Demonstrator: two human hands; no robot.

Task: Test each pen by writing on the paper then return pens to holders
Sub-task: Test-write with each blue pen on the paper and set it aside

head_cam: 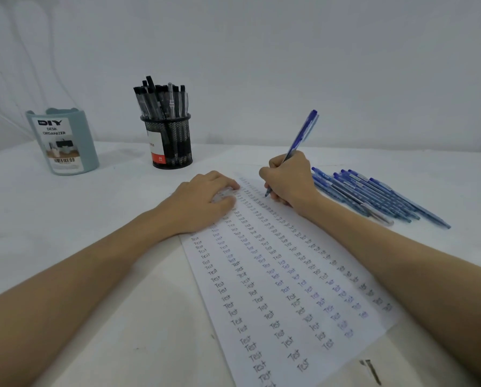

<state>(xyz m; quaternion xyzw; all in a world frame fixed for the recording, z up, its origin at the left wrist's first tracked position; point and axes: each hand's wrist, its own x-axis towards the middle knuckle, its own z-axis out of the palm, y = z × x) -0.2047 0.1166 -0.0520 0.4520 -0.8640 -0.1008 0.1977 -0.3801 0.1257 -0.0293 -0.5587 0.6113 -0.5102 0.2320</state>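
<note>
A white table (94,275) carries the paper (275,289) under both hands, loose blue pens (373,196) right of them, two holders beyond.

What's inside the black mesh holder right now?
The black mesh holder holds a bundle of black pens standing upright, caps up. Their lower ends show only dimly through the mesh; the label hides part of them.

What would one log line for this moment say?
right hand: writing with blue pen | left hand: pressing paper | spare pens: beside paper
</note>
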